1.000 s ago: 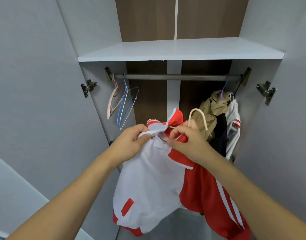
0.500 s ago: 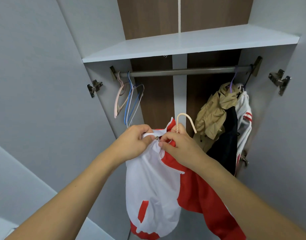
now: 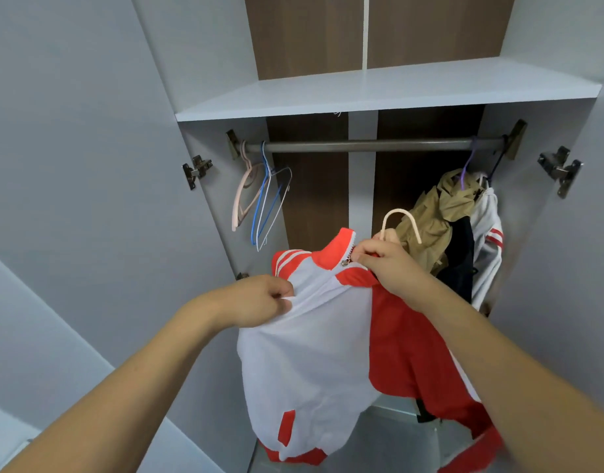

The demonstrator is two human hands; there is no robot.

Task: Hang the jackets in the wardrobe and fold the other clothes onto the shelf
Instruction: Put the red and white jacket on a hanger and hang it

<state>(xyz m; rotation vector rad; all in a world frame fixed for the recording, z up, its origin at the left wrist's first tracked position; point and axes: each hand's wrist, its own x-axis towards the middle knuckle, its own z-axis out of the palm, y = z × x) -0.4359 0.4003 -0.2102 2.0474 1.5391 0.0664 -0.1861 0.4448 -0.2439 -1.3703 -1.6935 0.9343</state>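
Note:
A red and white jacket hangs in front of me on a cream hanger, whose hook sticks up behind my fingers. My right hand pinches the jacket at the collar, by the zipper pull at the top. My left hand grips the white fabric at the jacket's left shoulder. Above runs the wardrobe's metal rail, and over it a white shelf.
Several bare hangers hang at the rail's left end. At its right end hang a tan jacket, a dark garment and a white jacket with red stripes. Open wardrobe doors flank both sides.
My left hand has slid from the collar down to the jacket's left shoulder. My right hand stays at the zipper top. The collar now stands closed and upright; the view has tilted.

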